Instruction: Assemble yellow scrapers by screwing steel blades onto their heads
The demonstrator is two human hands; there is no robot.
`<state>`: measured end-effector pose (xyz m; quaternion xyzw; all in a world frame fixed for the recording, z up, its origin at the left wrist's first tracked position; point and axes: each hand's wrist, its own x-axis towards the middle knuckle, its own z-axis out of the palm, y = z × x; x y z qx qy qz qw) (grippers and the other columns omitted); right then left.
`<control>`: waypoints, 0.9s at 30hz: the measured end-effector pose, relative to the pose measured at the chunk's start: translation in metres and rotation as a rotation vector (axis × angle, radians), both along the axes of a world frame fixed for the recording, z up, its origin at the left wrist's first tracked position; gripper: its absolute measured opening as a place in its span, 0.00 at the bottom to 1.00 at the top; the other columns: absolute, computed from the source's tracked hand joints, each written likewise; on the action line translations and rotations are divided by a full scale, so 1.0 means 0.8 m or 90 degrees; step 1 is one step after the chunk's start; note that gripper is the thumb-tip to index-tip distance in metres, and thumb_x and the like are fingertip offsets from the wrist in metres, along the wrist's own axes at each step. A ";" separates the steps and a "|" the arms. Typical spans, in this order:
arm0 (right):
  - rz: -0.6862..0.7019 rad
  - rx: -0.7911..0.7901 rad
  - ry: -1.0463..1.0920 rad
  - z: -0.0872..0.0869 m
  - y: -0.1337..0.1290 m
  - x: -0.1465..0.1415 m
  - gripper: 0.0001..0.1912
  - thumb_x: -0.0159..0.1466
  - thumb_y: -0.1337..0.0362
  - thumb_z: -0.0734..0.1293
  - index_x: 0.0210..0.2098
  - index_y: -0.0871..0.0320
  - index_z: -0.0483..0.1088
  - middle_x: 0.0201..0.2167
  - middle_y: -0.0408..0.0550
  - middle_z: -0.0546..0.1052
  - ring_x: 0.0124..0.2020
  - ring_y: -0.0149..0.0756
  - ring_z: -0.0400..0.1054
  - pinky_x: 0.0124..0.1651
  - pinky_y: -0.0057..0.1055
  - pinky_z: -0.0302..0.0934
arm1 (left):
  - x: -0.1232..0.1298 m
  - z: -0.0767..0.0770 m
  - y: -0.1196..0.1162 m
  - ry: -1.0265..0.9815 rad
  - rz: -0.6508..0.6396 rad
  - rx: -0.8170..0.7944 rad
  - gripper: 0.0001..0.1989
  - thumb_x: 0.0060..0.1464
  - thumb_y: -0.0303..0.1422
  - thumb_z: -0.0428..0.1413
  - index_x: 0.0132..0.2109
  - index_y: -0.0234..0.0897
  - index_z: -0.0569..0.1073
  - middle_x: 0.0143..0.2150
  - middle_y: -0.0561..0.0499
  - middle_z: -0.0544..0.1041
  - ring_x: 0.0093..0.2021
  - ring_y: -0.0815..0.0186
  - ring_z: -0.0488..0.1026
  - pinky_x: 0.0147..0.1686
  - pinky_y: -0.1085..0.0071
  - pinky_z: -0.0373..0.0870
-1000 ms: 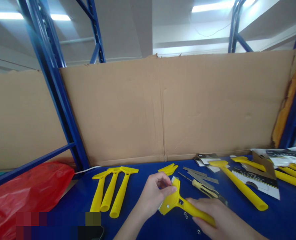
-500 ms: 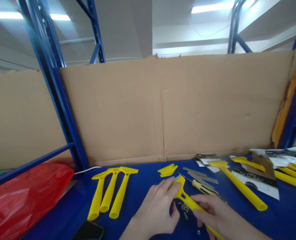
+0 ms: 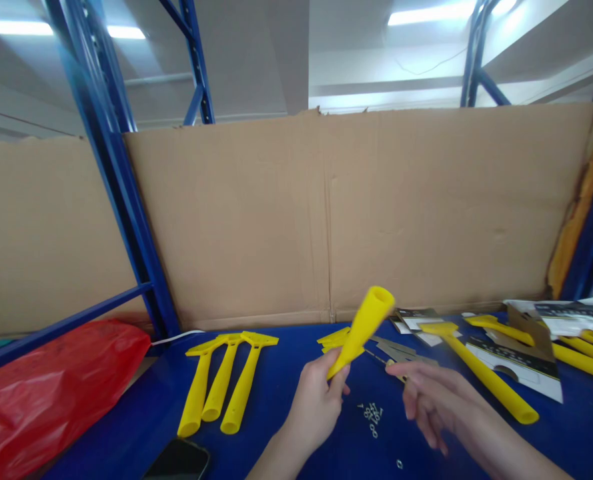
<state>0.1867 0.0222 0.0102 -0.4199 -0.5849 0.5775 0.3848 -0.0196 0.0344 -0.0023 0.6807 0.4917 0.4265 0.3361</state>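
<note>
My left hand (image 3: 316, 403) is closed around a yellow scraper (image 3: 362, 327), its hollow handle end tilted up and away; the scraper's head is hidden in the hand. Over the screwdriver (image 3: 390, 365) hovers my right hand (image 3: 439, 403), index finger stretched out and the other fingers loosely bent apart. It covers most of the screwdriver, and whether it touches it I cannot tell. Small screws and nuts (image 3: 373, 413) lie scattered between the hands. Just beyond are flat metal blades (image 3: 401, 353) and small yellow plastic pieces (image 3: 333, 337), partly behind the raised handle.
Three yellow scrapers (image 3: 246, 383) lie side by side at left, a black phone (image 3: 180, 460) in front of them. A red plastic bag (image 3: 71, 393) is far left. At right are another scraper (image 3: 491, 380) and printed packaging (image 3: 521, 367). A cardboard panel (image 3: 246, 227) stands behind.
The scraper has been turned round, so its handle end now points up and away in my left hand. My right hand has let go of the handle and moved over the screwdriver.
</note>
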 end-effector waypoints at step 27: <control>-0.035 0.367 -0.487 -0.020 0.018 -0.023 0.08 0.60 0.64 0.64 0.28 0.55 0.74 0.24 0.43 0.76 0.27 0.34 0.68 0.31 0.28 0.58 | -0.015 -0.008 0.024 -0.350 0.031 -0.265 0.16 0.47 0.26 0.59 0.46 0.29 0.69 0.37 0.42 0.76 0.28 0.68 0.73 0.17 0.77 0.69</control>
